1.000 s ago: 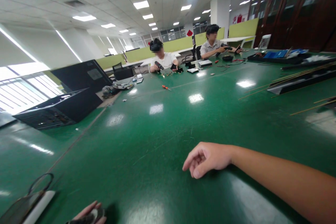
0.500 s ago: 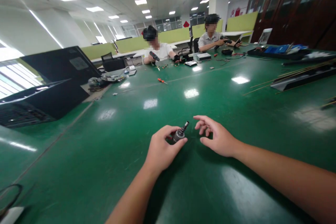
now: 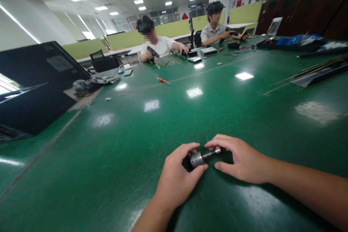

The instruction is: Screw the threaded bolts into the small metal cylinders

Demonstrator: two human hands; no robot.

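At the lower middle of the frame, the left hand (image 3: 172,175) has its grip curled round a small metal part (image 3: 197,160), thumb on the near side and fingers on the far side. The part lies nearly level above the tabletop (image 3: 122,159), its narrow end pointing right and slightly up. Its body is a short, smooth, dull-grey cylinder with a small dark hole in its side. From this runs a thinner, darker shaft that looks ridged or coiled, ending in a bright silver tip. The cylinder's left end is in shadow.

Just right of it, the right hand (image 3: 241,159) has its grip parted, thumb and fingers spread on either side of the silver tip; whether a fingertip touches the shaft I cannot tell.

Farther off, the green tabletop shines with reflected ceiling lights. An orange-handled screwdriver (image 3: 163,80) lies above the frame's centre. A large dark casing (image 3: 40,79) fills the left edge, and thin yellowish rods (image 3: 284,87) stick out at the right. Beyond, at upper centre, a person in a white shirt (image 3: 163,47) holds a power drill (image 3: 153,52). At upper right, a second person in a checked shirt (image 3: 211,35) works near a black tray (image 3: 288,46) bearing blue items.
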